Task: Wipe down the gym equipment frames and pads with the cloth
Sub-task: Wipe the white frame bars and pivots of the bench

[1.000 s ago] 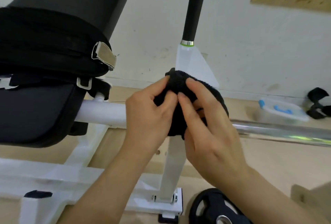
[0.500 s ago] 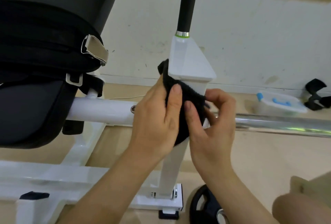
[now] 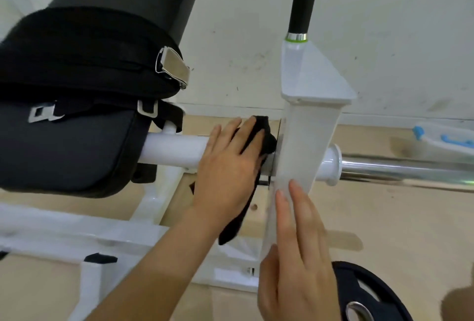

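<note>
Item: black cloth [image 3: 264,138]. Now on the white crossbar [image 3: 174,151], at 9 o'clock of the upright post [image 3: 305,146]; half a second ago it wrapped the post.
Left hand [image 3: 228,166]: fingers extended, slightly apart, pressing the cloth to the bar.
Right hand [image 3: 297,251]: has released the cloth, fingers straight, flat on the post.
Judgement: post likely finished, crossbar pass beginning.

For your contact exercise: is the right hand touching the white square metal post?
Touching. Head view: the right hand lays straight fingers flat on the white square metal post.
</note>
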Demonstrator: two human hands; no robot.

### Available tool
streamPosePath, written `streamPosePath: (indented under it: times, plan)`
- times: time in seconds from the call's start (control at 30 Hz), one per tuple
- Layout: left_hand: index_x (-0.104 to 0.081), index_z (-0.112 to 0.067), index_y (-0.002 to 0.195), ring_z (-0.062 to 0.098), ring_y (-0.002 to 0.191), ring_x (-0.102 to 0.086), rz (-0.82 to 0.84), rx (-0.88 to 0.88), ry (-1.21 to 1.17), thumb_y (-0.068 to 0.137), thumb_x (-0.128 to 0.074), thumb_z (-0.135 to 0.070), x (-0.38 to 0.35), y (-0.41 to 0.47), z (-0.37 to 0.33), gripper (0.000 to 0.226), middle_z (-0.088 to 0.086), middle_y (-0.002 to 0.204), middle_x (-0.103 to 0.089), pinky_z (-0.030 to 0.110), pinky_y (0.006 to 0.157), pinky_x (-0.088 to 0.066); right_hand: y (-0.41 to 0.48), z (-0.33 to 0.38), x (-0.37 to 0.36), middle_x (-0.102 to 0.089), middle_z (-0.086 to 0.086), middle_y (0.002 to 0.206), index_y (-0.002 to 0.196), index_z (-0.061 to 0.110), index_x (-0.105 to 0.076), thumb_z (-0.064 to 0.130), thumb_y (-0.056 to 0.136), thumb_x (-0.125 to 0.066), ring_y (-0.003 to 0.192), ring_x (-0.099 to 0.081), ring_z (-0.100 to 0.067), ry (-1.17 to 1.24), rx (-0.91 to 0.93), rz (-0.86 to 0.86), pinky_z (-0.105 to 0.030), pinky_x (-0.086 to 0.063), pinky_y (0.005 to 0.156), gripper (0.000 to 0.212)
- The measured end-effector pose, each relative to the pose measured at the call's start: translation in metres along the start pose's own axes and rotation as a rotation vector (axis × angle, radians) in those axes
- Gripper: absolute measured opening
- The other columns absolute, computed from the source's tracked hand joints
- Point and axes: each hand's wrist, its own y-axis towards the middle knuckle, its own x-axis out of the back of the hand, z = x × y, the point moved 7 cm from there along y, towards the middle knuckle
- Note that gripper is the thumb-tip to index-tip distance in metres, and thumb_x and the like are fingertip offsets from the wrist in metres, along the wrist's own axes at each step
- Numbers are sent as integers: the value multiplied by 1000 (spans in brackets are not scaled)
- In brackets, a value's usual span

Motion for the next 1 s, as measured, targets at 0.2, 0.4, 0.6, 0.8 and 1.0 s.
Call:
streamPosePath:
  times: [0.2, 0.4, 0.6, 0.8, 1.0]
  plan:
    - [-51, -7, 136, 27, 126, -49, 214, -289, 140, 99, -21, -35, -22, -1, 18, 56, 10, 138, -53, 45, 105, -38, 19, 10, -44, -7, -3, 161, 152, 7, -14, 1, 74, -27, 148, -11, -15, 237, -77, 151, -11, -13, 113, 79]
    - [-50, -23, 74, 26, 75, -59, 364, 167, 186, 100, -23, -43, -17, 33, 85, 43, 2, 76, -60, 37, 63, -42, 91, 11, -81, -8, -3, 160, 152, 10, -12, 18, 82, -20, 148, 3, -16, 226, -207, 270, -28, 0, 121, 71]
    - [-42, -4, 139, 26, 137, -37, 72, 216, 149, 97, -35, -18, 5, -44, 101, 46, 11, 144, -46, 44, 113, -29, 124, 26, -122, -38, 1, 149, 143, 15, -36, 33, 101, -19, 141, -26, -16, -169, 97, 484, -42, -10, 118, 49]
    - [-40, 5, 140, 33, 137, -38, 47, 419, 195, 87, -67, -9, 17, -81, 111, 62, 20, 148, -38, 35, 113, -30, 137, 58, -152, -25, -1, 157, 151, 14, -19, 39, 102, -19, 144, -20, -16, -256, 333, 580, -41, -16, 115, 55]
    - [-58, -3, 121, 24, 73, -59, 24, 446, 74, 71, -78, -3, 16, -85, 95, 53, 9, 94, -61, 29, 56, -46, 128, 28, -98, -58, -10, 105, 104, 15, -64, 27, 80, -67, 101, -50, -32, -313, 47, 221, -40, -41, 79, 27]
